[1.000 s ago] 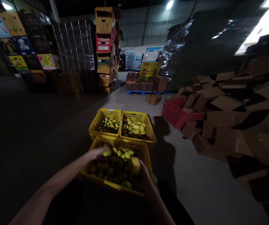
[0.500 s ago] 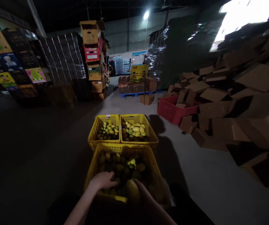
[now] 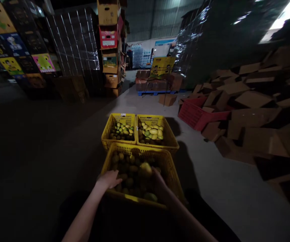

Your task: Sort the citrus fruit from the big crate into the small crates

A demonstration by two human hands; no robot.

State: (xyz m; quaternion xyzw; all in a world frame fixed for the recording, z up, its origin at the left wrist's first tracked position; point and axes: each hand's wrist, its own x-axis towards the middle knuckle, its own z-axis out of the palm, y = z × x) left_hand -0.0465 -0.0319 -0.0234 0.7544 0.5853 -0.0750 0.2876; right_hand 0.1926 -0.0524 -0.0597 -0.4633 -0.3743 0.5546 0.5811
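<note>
Right hand (image 3: 158, 176) has carried the large rounded yellow fruit (image 3: 145, 169) from the near rim toward the middle of the yellow perforated plastic crate (image 3: 133, 199)

Half a second ago, this fruit was beside the near rim; now it is above the crate's middle. The right forearm comes from the lower right and reaches forward and leftward. The hand is at the right side of the fruit, and its fingers are clamped on it, although they are dark and hard to separate.

The left hand (image 3: 108, 179) is at the crate's left wall, back turned upward. Its fingers are stretched toward the middle and a little apart, holding nothing that I can see. Whether they touch the dark greenish rounded fruits (image 3: 129, 182) below, I cannot tell. The left forearm rises from the bottom edge, leaning to the right.

Just beyond stand two yellow plastic crates (image 3: 157, 146) of smaller-looking green and yellow fruits (image 3: 153, 131), side by side.
</note>
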